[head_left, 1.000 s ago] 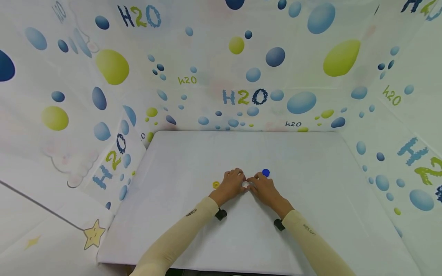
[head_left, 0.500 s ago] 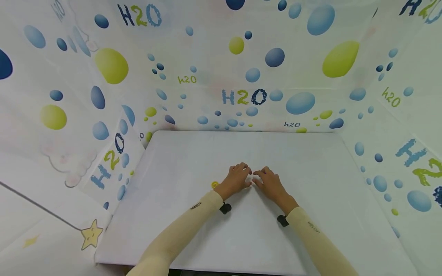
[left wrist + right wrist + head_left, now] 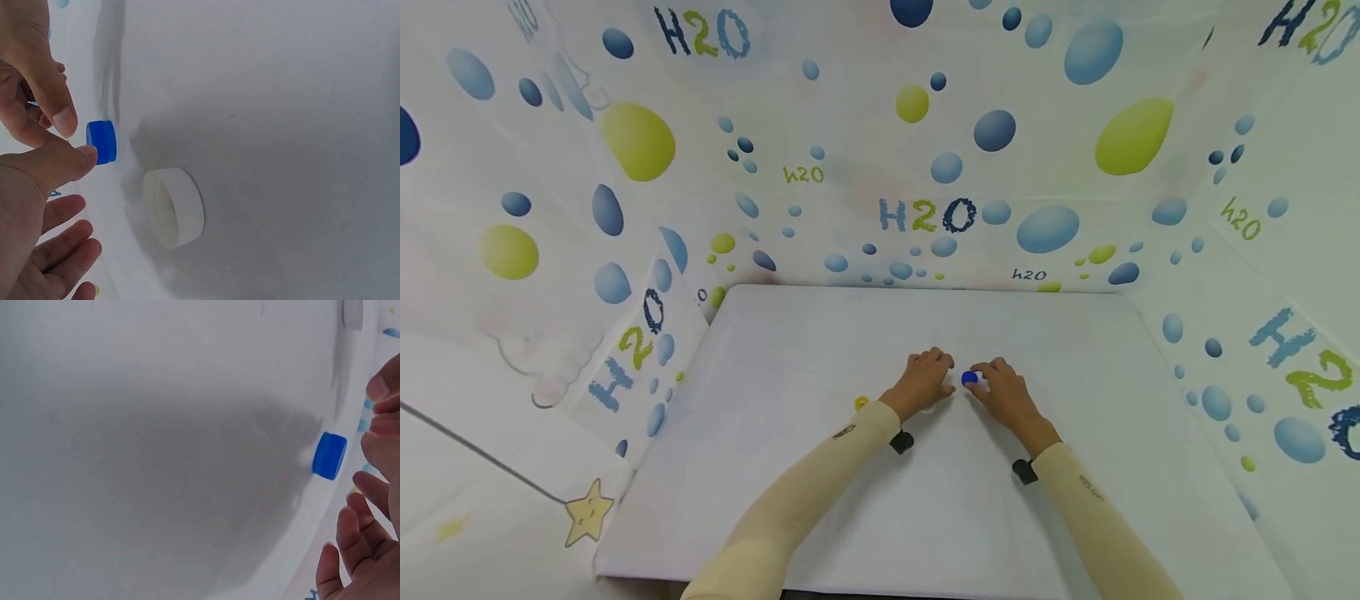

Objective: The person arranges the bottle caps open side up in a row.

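Observation:
In the head view a blue bottle cap (image 3: 970,377) lies on the white table between the two hands. My right hand (image 3: 1009,396) has its thumb and forefinger at the cap's right side. The right wrist view shows the blue cap (image 3: 329,456) apart from the loosely bent fingers. My left hand (image 3: 922,382) is relaxed to the left, holding nothing visible. A white bottle cap (image 3: 175,207) stands on the cloth in the left wrist view, near the left hand's loose fingers; I cannot make it out in the head view. A yellow cap (image 3: 861,403) lies behind the left wrist.
The table (image 3: 820,342) has a white cloth cover. Behind it rises a patterned backdrop (image 3: 850,108) with dots and H2O lettering, which also closes in both sides. The front edge of the table runs along the bottom.
Both hands have shifted forward and slightly right. A second ago the white cap lay between the fingers of both hands. The blue cap, hidden half a second ago, shows again by the right hand.

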`<state>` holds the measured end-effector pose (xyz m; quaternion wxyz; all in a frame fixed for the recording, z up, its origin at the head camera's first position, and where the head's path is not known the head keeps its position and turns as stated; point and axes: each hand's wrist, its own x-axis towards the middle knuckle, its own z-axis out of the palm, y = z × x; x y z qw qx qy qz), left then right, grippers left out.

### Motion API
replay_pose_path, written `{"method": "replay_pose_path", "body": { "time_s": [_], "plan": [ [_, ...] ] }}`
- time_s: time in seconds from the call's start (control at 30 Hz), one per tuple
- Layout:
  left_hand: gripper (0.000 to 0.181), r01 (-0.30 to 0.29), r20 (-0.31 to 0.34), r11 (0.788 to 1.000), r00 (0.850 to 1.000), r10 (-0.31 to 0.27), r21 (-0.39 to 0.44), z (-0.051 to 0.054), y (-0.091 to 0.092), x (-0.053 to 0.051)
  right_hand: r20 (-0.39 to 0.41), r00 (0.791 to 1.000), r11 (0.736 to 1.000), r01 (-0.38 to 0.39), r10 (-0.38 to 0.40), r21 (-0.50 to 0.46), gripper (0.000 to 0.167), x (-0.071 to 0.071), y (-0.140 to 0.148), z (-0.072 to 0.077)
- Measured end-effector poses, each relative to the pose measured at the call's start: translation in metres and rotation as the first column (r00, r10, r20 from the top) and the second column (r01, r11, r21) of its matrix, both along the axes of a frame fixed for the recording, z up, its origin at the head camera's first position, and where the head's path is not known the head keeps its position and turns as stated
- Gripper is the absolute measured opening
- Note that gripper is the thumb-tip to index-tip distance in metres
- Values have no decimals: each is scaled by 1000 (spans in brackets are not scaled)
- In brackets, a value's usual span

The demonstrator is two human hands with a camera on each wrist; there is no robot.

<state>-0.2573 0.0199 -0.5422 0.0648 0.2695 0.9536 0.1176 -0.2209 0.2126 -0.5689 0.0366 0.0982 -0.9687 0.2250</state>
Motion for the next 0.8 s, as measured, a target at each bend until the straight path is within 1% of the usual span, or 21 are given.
{"method": "replay_pose_path", "body": {
  "time_s": [0.2, 0.37, 0.57, 0.8],
  "plan": [
    [48, 0, -7, 1000, 1000, 0, -24, -6, 7, -6, 39, 999, 1000, 13, -14, 17, 43, -4, 5, -2],
    [49, -7, -3, 999, 1000, 7, -40, -8, 13, -9, 62, 998, 1000, 4, -5, 17, 42, -6, 8, -2],
    [45, -3, 10, 1000, 1000, 4, -26, -9, 19, -13, 72, 997, 1000, 4, -5, 15, 43, -7, 9, -1],
    [43, 8, 14, 1000, 1000, -8, -27, -17, 25, -16, 93, 996, 1000, 3, -4, 14, 41, -6, 7, 0]
  ]
}}
